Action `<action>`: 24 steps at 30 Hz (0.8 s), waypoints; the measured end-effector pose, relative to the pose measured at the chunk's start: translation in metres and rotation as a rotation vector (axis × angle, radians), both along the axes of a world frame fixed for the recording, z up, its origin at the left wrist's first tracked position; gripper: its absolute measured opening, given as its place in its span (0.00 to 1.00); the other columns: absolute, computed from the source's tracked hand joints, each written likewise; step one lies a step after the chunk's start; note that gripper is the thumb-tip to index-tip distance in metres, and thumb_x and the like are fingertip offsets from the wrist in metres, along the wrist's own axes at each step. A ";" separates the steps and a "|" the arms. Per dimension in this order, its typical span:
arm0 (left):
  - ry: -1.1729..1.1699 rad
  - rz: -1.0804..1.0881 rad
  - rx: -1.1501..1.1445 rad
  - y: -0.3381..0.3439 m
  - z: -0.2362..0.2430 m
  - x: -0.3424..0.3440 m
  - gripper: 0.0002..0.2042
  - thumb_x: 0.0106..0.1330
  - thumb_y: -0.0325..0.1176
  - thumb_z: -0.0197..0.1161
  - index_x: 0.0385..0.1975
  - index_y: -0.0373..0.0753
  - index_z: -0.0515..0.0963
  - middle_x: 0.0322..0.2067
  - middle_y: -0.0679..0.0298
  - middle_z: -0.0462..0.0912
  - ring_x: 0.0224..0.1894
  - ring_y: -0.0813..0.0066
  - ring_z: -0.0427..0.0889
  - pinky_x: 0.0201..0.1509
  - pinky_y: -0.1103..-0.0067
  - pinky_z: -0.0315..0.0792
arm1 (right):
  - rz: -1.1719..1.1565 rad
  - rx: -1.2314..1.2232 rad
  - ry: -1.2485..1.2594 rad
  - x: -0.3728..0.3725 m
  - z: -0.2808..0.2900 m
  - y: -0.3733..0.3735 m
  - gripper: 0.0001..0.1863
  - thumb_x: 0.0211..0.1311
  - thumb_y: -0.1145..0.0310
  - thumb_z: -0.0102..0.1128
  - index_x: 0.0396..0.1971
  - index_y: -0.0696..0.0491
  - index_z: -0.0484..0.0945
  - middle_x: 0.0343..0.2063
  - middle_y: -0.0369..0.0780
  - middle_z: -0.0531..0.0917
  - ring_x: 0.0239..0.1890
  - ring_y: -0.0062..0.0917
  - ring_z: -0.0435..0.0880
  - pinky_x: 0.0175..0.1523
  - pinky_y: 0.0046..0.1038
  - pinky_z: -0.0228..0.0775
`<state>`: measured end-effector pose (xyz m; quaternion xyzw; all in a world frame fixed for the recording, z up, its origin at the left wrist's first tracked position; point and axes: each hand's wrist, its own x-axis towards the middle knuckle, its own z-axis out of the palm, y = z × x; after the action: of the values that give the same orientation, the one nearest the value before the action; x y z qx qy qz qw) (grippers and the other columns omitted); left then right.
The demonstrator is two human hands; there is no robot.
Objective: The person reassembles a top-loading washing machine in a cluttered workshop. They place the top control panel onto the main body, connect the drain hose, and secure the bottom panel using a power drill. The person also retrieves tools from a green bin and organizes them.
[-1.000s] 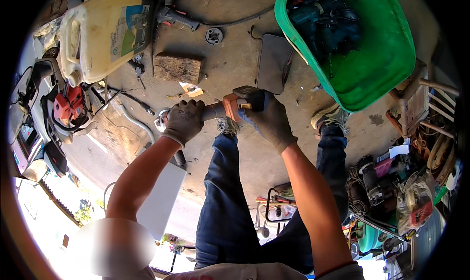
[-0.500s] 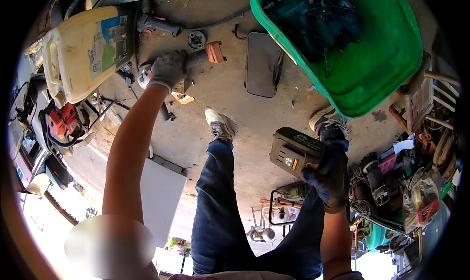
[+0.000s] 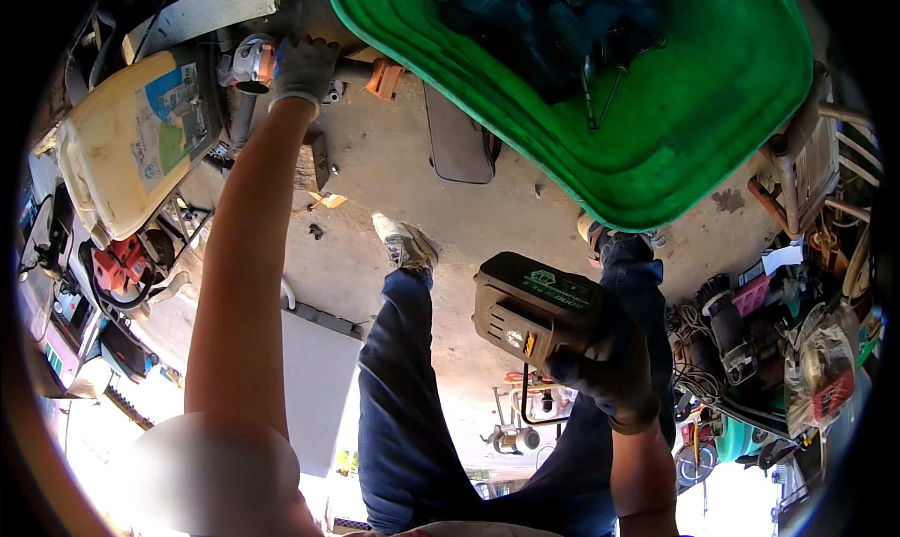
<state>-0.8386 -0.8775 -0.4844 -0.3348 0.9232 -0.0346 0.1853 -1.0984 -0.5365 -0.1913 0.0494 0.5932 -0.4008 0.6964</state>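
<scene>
My left hand [image 3: 306, 71], in a grey work glove, is wrapped round the body of an angle grinder [image 3: 251, 60]. The grinder's silver head points left and its orange battery end [image 3: 383, 79] sticks out to the right. My gloved right hand [image 3: 614, 363] grips a dark battery pack [image 3: 534, 304] in front of my right leg. Slots and a yellow contact area show on the pack's side. Battery and grinder are well apart. A large green tub [image 3: 675, 176] stands ahead on the right, with dark power tools [image 3: 572, 30] inside.
A yellowish plastic jug [image 3: 84, 166] lies at the left, above a red-bodied machine [image 3: 120, 263]. A flat dark case [image 3: 457, 148] rests on the concrete floor, partly behind the tub. Cables and tools [image 3: 727, 340] crowd the right. A white panel [image 3: 319, 378] is beside my left leg.
My left hand has carried the grinder forward, away from me. The battery in my right hand has shifted slightly left and appears larger. The tub now reaches further left in view.
</scene>
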 end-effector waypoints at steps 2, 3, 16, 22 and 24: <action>0.163 -0.002 -0.082 0.017 0.003 -0.003 0.20 0.60 0.38 0.57 0.52 0.44 0.73 0.52 0.54 0.75 0.59 0.58 0.69 0.60 0.56 0.61 | -0.039 -0.003 0.002 -0.004 0.003 0.002 0.35 0.44 0.68 0.73 0.53 0.65 0.70 0.47 0.41 0.80 0.50 0.21 0.76 0.58 0.27 0.65; 0.164 -0.056 -0.085 0.034 0.004 -0.006 0.22 0.59 0.39 0.57 0.54 0.43 0.72 0.55 0.53 0.73 0.60 0.55 0.67 0.62 0.55 0.59 | -0.033 -0.016 0.013 -0.008 0.002 0.004 0.34 0.44 0.68 0.73 0.53 0.65 0.70 0.46 0.41 0.80 0.49 0.21 0.76 0.57 0.27 0.66; 0.828 0.208 0.732 0.138 0.267 -0.207 0.12 0.60 0.22 0.60 0.44 0.31 0.76 0.43 0.52 0.77 0.33 0.69 0.79 0.34 0.78 0.75 | 0.228 -0.183 0.323 -0.072 -0.003 0.017 0.26 0.47 0.66 0.69 0.48 0.57 0.74 0.36 0.43 0.81 0.35 0.28 0.82 0.43 0.28 0.73; -0.079 0.025 0.354 0.107 0.117 -0.310 0.19 0.57 0.42 0.63 0.42 0.34 0.78 0.39 0.52 0.81 0.42 0.51 0.81 0.43 0.60 0.72 | 0.390 -0.188 0.368 -0.103 -0.002 0.011 0.23 0.50 0.62 0.67 0.44 0.55 0.73 0.38 0.45 0.81 0.40 0.40 0.83 0.45 0.34 0.75; -0.207 -0.048 0.086 0.119 0.098 -0.335 0.21 0.55 0.43 0.64 0.42 0.33 0.78 0.42 0.49 0.81 0.44 0.51 0.81 0.44 0.58 0.70 | 0.270 -0.215 0.382 -0.097 -0.014 0.022 0.24 0.50 0.61 0.67 0.45 0.55 0.72 0.38 0.45 0.81 0.41 0.42 0.83 0.46 0.35 0.75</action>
<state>-1.1740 -0.7585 -0.3865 -0.2987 0.9075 -0.0337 0.2933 -1.1957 -0.5140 -0.2048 -0.1811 0.6691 -0.3671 0.6203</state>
